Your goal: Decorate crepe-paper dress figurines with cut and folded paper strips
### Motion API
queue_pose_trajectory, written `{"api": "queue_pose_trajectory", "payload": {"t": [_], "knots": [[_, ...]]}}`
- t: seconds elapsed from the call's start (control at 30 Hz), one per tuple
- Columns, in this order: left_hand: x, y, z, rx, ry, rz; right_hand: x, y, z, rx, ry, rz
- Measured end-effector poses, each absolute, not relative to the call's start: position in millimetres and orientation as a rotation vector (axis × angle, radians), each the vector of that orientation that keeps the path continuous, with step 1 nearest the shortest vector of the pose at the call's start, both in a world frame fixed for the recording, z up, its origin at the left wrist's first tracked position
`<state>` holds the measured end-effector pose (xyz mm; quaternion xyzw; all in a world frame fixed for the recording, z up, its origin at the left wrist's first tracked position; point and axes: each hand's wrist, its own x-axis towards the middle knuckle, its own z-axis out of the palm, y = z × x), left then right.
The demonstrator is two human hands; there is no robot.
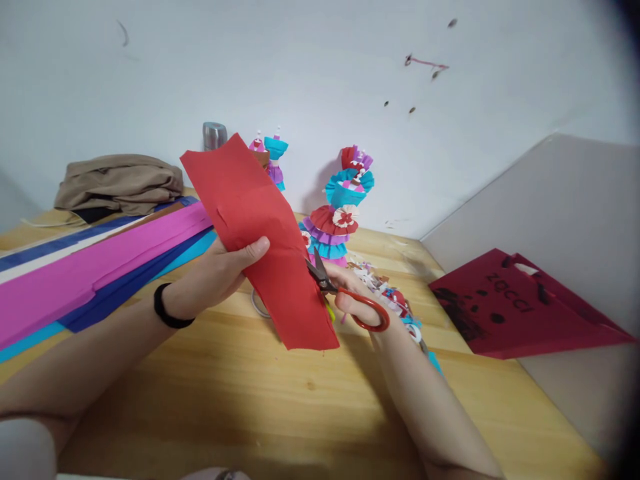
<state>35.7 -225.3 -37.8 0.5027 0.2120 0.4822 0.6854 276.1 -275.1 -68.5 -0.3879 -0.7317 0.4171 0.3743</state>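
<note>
My left hand (233, 263) grips a long strip of red paper (270, 227), thumb on top and fingers hidden beneath. The strip is held up at a slant above the table. At its right edge, my right hand (355, 287) holds scissors (367, 310) with red-orange handles and dark blades. The blades are parted and meet the paper's edge; part of them may lie behind it. A black band circles my left wrist. Behind the paper's lower part, a round rim and something yellow-green show only partly.
Pink, blue, white and light-blue paper sheets (100, 273) lie at left, near a brown cloth (120, 183). Ruffled paper figures (333, 220) stand by the wall, with a metallic cylinder (215, 135). Paper scraps (380, 287) lie right of centre; a red bag (520, 307) is at right.
</note>
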Motion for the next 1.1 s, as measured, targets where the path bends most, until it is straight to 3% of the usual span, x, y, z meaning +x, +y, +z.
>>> {"api": "queue_pose_trajectory", "payload": {"t": [0.27, 0.77, 1.1], "knots": [[37.2, -227.0, -35.9, 1.144, 0.471, 1.089, 272.3, -268.2, -85.4, -0.859, -1.806, 1.158], [37.6, -232.6, -34.7, 1.175, 0.518, 1.149, 256.9, -272.4, -87.4, -0.967, -1.773, 0.933], [31.2, -224.2, -34.6, 1.156, 0.430, 1.090, 269.6, -273.4, -81.9, -1.018, -1.810, 1.001]]}}
